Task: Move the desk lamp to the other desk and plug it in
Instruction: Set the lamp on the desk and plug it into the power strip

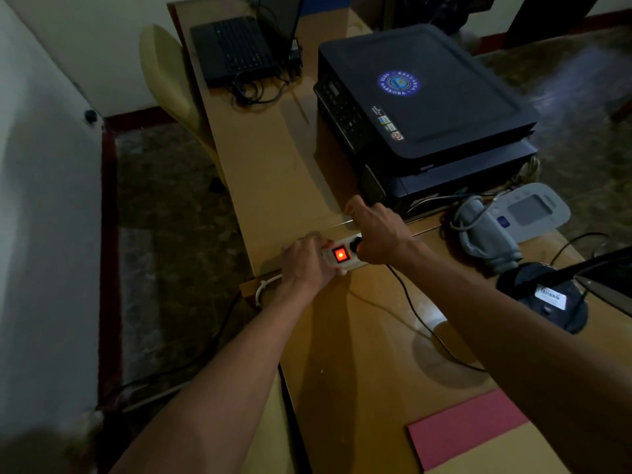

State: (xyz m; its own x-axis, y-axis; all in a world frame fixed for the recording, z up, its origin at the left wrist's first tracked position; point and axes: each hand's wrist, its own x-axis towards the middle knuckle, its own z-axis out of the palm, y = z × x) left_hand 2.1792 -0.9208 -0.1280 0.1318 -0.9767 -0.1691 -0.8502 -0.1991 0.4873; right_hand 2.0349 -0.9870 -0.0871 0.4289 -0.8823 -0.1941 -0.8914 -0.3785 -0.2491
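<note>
- Left hand [304,260] presses down on the end of a white power strip [343,255] on the wooden surface [359,336], fingers curled over its edge.
- Right hand [378,234] closes around a black plug [356,243] at the strip — prongs hidden.
- Desk lamp [547,295] stands at right, its upper part cut off.

The wooden desk [359,336] carries a white power strip [345,253] with its red switch glowing, a black printer [424,107], a laptop [232,49] at the far end, a blood pressure monitor [530,213], the lamp's black base [547,295] and a pink sheet [468,429]
</note>
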